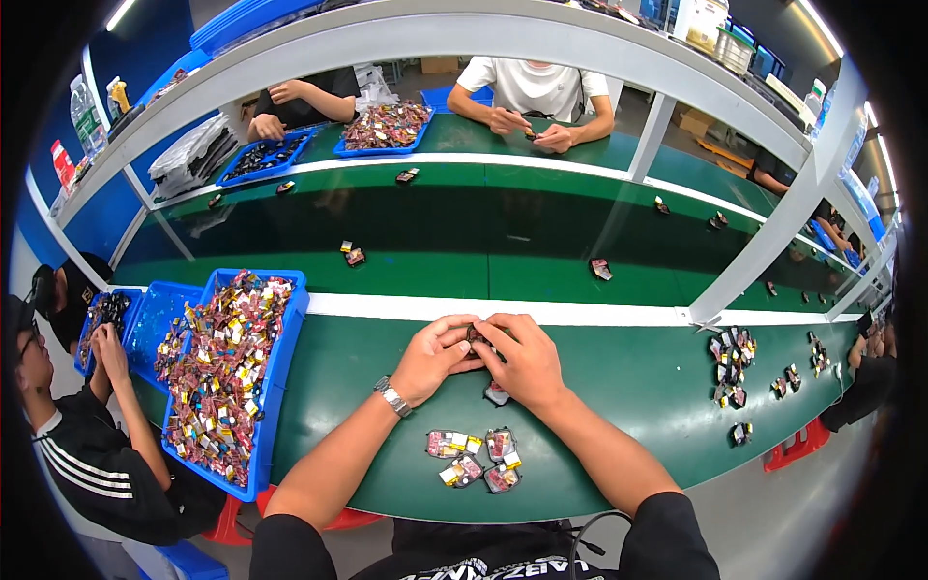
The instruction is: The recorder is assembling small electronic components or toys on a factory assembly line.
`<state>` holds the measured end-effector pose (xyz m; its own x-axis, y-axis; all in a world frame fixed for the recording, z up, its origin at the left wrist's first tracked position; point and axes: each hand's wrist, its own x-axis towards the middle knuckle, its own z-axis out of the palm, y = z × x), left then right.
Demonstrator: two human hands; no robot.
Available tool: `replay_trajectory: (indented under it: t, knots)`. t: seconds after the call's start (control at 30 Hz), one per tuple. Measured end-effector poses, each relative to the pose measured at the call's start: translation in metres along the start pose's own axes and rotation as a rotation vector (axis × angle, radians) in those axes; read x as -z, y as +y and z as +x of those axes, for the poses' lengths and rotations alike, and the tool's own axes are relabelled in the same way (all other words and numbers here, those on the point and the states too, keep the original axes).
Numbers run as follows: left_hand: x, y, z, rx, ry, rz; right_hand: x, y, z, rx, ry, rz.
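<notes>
Over the green bench (599, 425), my left hand (432, 362) and my right hand (528, 363) meet in front of me. Their fingers pinch a small dark electronic part (474, 335) between them, and most of it is hidden by the fingers. Just below my right hand, another small part (497, 393) lies partly covered. Nearer to me sits a loose group of several assemblies, black housings with reddish circuit boards and yellow-white pieces, among them one assembly (447, 444). A metal watch circles my left wrist.
To my left stands a blue tray (268, 425) heaped with circuit boards. More assemblies (732, 362) cluster on the right. Beyond a white rail (406, 307), a green conveyor (425, 271) carries scattered parts. A grey shelf frame (483, 43) spans overhead. Co-workers sit left, right and opposite.
</notes>
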<state>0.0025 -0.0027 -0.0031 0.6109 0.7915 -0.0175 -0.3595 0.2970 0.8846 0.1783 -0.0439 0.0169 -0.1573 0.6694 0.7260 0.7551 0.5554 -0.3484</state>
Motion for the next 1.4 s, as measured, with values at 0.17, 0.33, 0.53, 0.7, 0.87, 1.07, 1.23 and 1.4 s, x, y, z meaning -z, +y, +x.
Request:
replay_trajectory:
  t: [0.17,0.33,0.53,0.7,0.87,1.07,1.23,1.4]
  knots:
    - [-0.002,0.002,0.0,0.02,0.015,0.019,0.0,0.008,-0.006,0.011,0.025,-0.035]
    - [0.0,0.003,0.0,0.037,-0.003,0.053,0.008,0.013,0.0,0.043,-0.092,0.104]
    - [-0.001,0.004,-0.001,0.045,-0.013,0.094,0.013,0.016,-0.003,-0.04,-0.243,0.209]
    - [0.001,0.004,-0.001,0.048,-0.022,0.091,0.016,0.011,-0.002,-0.118,-0.265,0.224]
    - [-0.003,0.009,-0.003,0.021,-0.095,0.169,0.01,0.012,-0.005,-0.151,-0.17,0.29]
    - [-0.005,0.01,-0.003,0.064,-0.056,0.11,0.013,0.012,-0.005,-0.188,-0.219,0.343]
    - [0.0,0.005,-0.002,0.06,-0.073,0.119,0.016,0.009,-0.004,-0.103,-0.288,0.395]
    - [0.001,0.004,-0.001,0.081,-0.053,0.102,0.01,0.008,-0.009,-0.174,-0.203,0.353]
